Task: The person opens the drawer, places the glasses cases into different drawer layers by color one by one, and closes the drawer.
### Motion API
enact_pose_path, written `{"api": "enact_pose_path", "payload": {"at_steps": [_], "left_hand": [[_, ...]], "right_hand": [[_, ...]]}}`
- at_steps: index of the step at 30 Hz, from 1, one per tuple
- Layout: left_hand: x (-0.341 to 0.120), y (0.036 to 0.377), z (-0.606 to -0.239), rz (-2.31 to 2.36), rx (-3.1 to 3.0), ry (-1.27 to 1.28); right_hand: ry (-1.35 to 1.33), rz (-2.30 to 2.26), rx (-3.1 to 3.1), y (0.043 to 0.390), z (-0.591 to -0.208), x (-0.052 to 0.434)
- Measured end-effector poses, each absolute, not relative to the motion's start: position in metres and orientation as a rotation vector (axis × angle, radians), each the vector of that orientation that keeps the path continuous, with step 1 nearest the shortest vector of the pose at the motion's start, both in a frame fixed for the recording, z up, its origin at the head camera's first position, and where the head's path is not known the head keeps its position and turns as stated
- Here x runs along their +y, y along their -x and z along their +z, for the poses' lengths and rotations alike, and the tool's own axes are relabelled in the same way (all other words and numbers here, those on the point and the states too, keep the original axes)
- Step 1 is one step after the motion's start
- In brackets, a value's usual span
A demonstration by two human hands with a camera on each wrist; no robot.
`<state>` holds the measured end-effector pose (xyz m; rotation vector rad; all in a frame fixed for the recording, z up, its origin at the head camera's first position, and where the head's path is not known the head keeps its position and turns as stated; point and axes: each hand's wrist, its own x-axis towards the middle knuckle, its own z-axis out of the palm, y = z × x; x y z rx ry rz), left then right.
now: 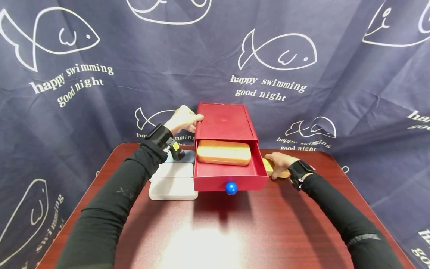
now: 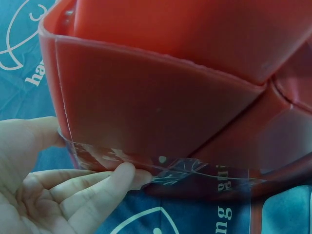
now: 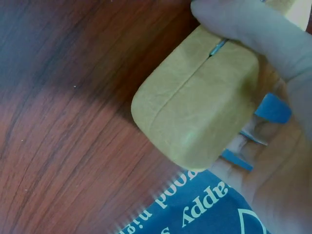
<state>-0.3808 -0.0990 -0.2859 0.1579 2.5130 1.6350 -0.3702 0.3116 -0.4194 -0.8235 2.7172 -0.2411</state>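
Beside the red box (image 1: 223,121), a yellow case (image 3: 200,107) is gripped by the right hand (image 1: 281,164), while this box is pinched at its edge by the left hand (image 1: 184,119).

I count two yellow cases (image 1: 224,152), two white cases (image 1: 173,189), one bluish case (image 1: 189,157), one red drawer box (image 1: 223,121), one blue knob (image 1: 231,188), two hands (image 1: 281,163).

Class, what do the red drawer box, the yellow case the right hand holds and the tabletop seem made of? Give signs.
Red drawer box: probably smooth plastic, from its thin walls and soft sheen.
Yellow case: leather or leather-look covering, fairly matte, from its finely mottled surface; I can't tell which.
Tabletop: glossy wood or wood-look laminate, from its streaked grain and bright glare.
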Motion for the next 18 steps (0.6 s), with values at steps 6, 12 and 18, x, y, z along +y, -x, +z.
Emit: {"api": "enact_pose_path", "payload": {"at_steps": [6, 12, 18], "left_hand": [[-0.099, 0.381, -0.287, 1.627, 2.512, -0.183], [-0.099, 0.381, -0.287, 1.633, 2.510, -0.185], [-0.099, 0.381, -0.285, 1.631, 2.499, -0.170]], "right_hand": [[0.775, -0.268, 2.708, 0.368, -0.418, 0.309], [0.671, -0.259, 2.690, 0.366, -0.413, 0.310], [0.630, -0.239, 2.686, 0.365, -0.406, 0.311]]}}
